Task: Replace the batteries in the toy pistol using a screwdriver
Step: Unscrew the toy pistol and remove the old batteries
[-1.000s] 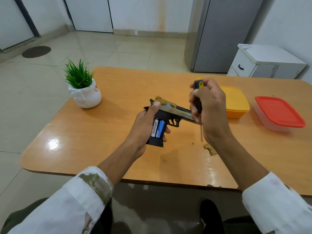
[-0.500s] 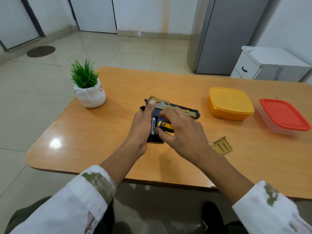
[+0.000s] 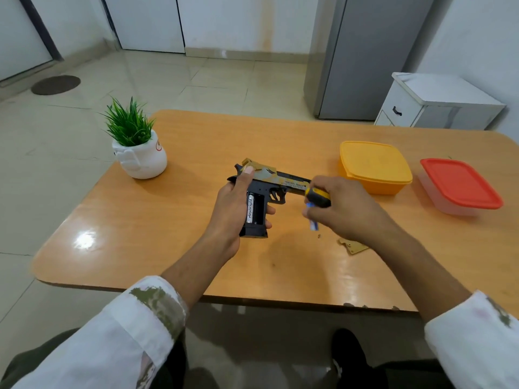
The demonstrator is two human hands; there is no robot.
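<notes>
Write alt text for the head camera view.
A left hand holds a toy pistol with its battery bay open, one battery inside. The right hand holds a screwdriver and a blue battery beside it, above a wooden table.

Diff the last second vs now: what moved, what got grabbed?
The right hand, holding the black-and-yellow screwdriver, pulled the blue battery out of the black-and-tan toy pistol and moved right. One silver battery remains in the open grip. The left hand kept holding the pistol; the tan cover plate lay on the wooden table throughout.
</notes>
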